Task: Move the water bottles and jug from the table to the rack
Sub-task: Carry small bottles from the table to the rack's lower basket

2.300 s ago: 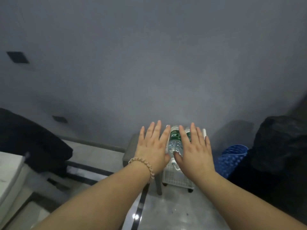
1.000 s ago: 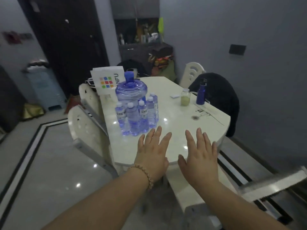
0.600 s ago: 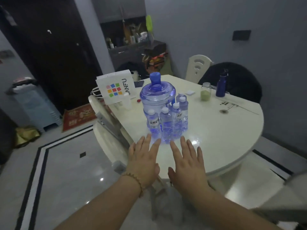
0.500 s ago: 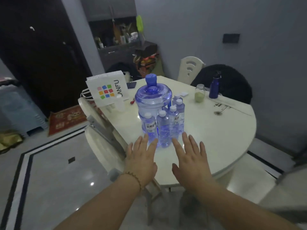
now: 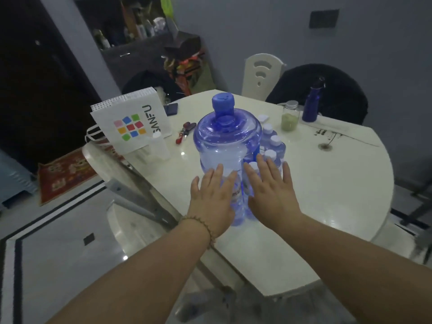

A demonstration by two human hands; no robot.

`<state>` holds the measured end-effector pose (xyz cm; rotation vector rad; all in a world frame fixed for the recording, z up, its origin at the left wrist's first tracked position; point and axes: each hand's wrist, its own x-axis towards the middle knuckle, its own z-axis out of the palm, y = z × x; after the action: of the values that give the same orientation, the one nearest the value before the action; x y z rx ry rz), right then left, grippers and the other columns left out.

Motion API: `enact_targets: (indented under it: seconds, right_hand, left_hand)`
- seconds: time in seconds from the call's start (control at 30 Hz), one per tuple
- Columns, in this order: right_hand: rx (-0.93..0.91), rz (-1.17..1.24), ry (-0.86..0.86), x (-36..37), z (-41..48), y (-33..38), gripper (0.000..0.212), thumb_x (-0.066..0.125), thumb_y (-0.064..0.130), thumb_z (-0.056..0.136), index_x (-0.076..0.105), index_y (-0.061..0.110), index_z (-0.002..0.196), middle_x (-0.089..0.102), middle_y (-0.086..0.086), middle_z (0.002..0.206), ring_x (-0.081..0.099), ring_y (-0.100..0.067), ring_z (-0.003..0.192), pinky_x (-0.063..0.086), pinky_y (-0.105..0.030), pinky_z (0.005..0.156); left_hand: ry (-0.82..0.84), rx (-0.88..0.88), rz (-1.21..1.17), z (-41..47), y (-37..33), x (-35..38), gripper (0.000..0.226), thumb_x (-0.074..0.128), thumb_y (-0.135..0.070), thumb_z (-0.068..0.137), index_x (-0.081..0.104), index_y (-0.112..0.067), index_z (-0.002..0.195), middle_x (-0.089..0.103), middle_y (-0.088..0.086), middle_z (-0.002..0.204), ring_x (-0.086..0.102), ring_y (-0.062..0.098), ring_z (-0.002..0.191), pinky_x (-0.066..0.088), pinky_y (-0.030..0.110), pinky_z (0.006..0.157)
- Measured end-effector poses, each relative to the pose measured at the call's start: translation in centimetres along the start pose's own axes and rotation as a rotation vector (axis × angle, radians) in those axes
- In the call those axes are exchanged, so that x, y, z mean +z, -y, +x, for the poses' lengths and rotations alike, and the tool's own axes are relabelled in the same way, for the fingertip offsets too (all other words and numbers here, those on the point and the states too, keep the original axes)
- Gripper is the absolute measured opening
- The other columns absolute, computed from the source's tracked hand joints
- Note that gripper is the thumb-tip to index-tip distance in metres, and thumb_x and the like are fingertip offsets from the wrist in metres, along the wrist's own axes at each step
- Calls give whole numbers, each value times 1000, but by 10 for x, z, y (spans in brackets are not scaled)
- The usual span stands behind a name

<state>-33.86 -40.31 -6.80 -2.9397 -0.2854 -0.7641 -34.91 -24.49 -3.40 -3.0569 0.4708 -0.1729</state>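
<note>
A large blue water jug [image 5: 224, 141] with a blue cap stands on the white round table [image 5: 327, 183]. Several small water bottles [image 5: 272, 146] with white caps cluster at its right and front. My left hand [image 5: 214, 197], fingers straight, lies over the nearest small bottle in front of the jug. My right hand [image 5: 271, 190], fingers spread and straight, covers the bottles just right of it. I cannot tell whether either hand touches a bottle. The rack is out of view.
A white paper bag [image 5: 133, 122] stands left of the jug, with keys [image 5: 184, 134] beside it. A jar of green powder [image 5: 289, 116] and a dark blue flask [image 5: 312, 101] stand at the far right. White chairs [image 5: 131, 190] flank the table; shelves fill the back corner.
The view turned from a white basket holding bottles by the wall to the table and came closer. Both hands reached forward from the table edge to the small bottles.
</note>
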Motion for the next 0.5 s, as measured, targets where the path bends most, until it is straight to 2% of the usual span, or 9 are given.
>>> enact_targets:
  seconds: [0.07, 0.2, 0.27, 0.3, 0.37, 0.43, 0.47, 0.5]
  right_hand:
    - [6, -76, 55, 10, 11, 2, 79, 72, 28, 69, 41, 13, 141, 40, -21, 144, 34, -41, 134, 10, -55, 110]
    - [-17, -251, 123, 23, 17, 9, 71, 67, 21, 65, 51, 9, 133, 48, -24, 136, 37, -42, 132, 18, -59, 109]
    - [-19, -356, 183, 22, 12, 14, 71, 63, 21, 70, 45, 9, 137, 43, -24, 140, 31, -41, 135, 13, -57, 110]
    - [-7, -396, 180, 22, 11, 17, 71, 63, 21, 71, 42, 10, 139, 42, -23, 141, 29, -41, 136, 12, -57, 111]
    - [43, -395, 125, 21, 8, 22, 75, 68, 15, 65, 45, 11, 136, 47, -23, 132, 37, -41, 127, 22, -58, 108]
    - [102, -358, 95, 18, 2, 33, 78, 73, 7, 53, 52, 12, 128, 49, -17, 112, 46, -36, 105, 36, -52, 101]
    - [113, -337, 79, 16, -2, 39, 71, 73, 2, 50, 57, 11, 119, 48, -14, 100, 48, -33, 90, 43, -45, 91]
    - [117, -306, 70, 14, -5, 43, 61, 71, -2, 47, 61, 9, 106, 48, -12, 90, 48, -30, 78, 46, -39, 79]
  left_hand:
    - [17, 45, 25, 19, 5, 5, 76, 46, -46, 93, -3, -30, 149, -5, 5, 159, -1, 23, 144, 3, 46, 113]
    - [-10, 235, 59, 49, 17, 29, 76, 42, -46, 94, -6, -24, 149, -6, 5, 159, -1, 24, 145, 6, 48, 115]
    - [-45, 317, 91, 54, 23, 40, 75, 41, -42, 95, -7, -22, 149, -6, 7, 159, 0, 25, 145, 8, 48, 114]
    - [-61, 350, 89, 56, 26, 44, 75, 40, -41, 95, -8, -20, 149, -7, 8, 158, -1, 26, 145, 9, 48, 114]
    - [-49, 391, 87, 58, 31, 51, 77, 44, -39, 94, -5, -16, 149, 1, 11, 158, 5, 29, 144, 16, 48, 113]
    - [-101, 434, 52, 57, 33, 51, 73, 59, -33, 88, 21, -11, 147, 32, 17, 144, 33, 32, 131, 38, 45, 103]
    - [-156, 470, 12, 55, 34, 48, 61, 65, -28, 85, 39, -11, 137, 47, 15, 127, 48, 31, 114, 47, 41, 90]
    - [-175, 529, 3, 52, 35, 43, 44, 64, -23, 84, 51, -12, 125, 53, 11, 113, 53, 27, 98, 51, 37, 79]
